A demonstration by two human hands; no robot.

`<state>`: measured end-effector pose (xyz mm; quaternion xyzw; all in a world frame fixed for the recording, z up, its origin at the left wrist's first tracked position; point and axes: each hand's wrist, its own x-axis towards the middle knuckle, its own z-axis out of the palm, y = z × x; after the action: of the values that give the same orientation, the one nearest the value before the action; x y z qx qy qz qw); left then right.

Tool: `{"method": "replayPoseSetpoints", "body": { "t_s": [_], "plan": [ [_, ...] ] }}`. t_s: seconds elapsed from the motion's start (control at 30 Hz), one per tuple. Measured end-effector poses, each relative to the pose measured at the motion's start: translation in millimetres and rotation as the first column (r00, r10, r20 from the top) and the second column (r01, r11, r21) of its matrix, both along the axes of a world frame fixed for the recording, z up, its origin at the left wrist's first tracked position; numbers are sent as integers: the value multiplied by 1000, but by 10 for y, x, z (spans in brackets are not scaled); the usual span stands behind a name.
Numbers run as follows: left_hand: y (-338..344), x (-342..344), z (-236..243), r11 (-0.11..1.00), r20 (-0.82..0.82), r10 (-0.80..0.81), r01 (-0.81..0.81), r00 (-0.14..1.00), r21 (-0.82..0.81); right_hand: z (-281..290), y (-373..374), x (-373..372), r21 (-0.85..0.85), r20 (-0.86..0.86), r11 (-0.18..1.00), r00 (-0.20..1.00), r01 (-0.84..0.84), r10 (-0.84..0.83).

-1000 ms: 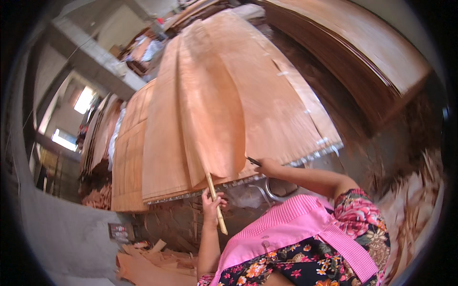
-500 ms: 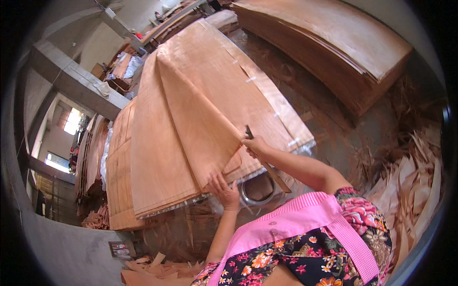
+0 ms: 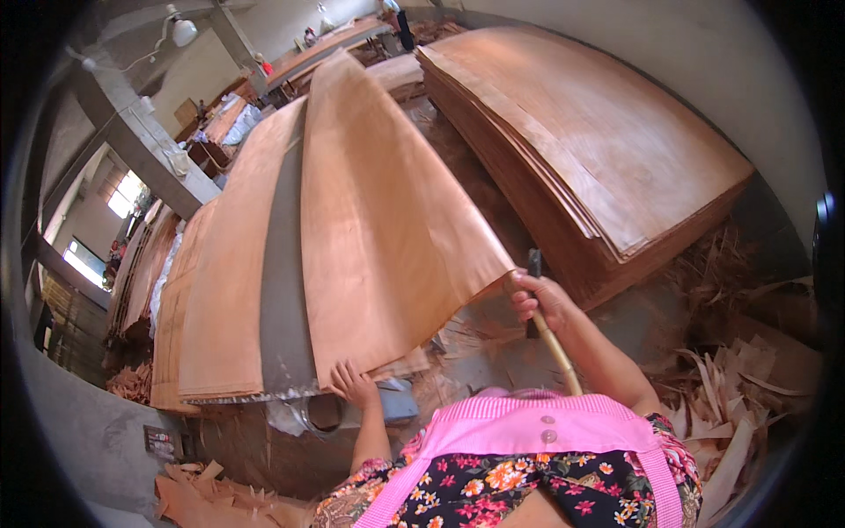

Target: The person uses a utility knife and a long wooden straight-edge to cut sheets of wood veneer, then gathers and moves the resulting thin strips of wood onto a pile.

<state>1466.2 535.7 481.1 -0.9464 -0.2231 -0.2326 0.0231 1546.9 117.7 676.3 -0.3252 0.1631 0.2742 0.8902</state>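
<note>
A large, thin reddish-brown veneer sheet (image 3: 378, 211) is lifted and bowed, its far end rising to a peak. My right hand (image 3: 547, 301) is closed at its near right corner, gripping the sheet together with a slim light-brown stick (image 3: 560, 359) and a narrow black tool (image 3: 534, 262) whose kind I cannot make out. My left hand (image 3: 354, 385) grasps the sheet's near edge, fingers on top and thumb hidden. Left of the sheet, a dark grey strip of surface (image 3: 283, 264) shows beside more flat veneer (image 3: 231, 264).
A tall veneer stack (image 3: 607, 132) stands at the far right. Veneer scraps (image 3: 717, 396) heap at the right, and more scraps (image 3: 220, 497) lie at the lower left. A blue-grey object (image 3: 398, 400) and a round metal rim (image 3: 319, 418) sit below the near edge. A concrete pillar (image 3: 150, 132) rises at left.
Both hands have moved right with the sheet, drawing it away from the veneer on the left. The dark strip has come into sight. The view has shifted too.
</note>
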Motion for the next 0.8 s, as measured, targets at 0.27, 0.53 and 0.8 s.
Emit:
{"method": "replayPoseSetpoints", "body": {
  "t_s": [0.27,0.53,0.8],
  "plan": [
    [-1871,1183,597,995,390,-97,93,916,28,-56,-2785,222,-299,143,937,980,179,-141],
    [-4292,2279,1693,815,609,-530,553,590,174,139,-5185,935,-653,194,690,950,311,-245],
    [-6316,2328,1710,633,328,-751,766,573,112,238,-6932,1323,-755,329,479,891,448,-314]
  ]
}}
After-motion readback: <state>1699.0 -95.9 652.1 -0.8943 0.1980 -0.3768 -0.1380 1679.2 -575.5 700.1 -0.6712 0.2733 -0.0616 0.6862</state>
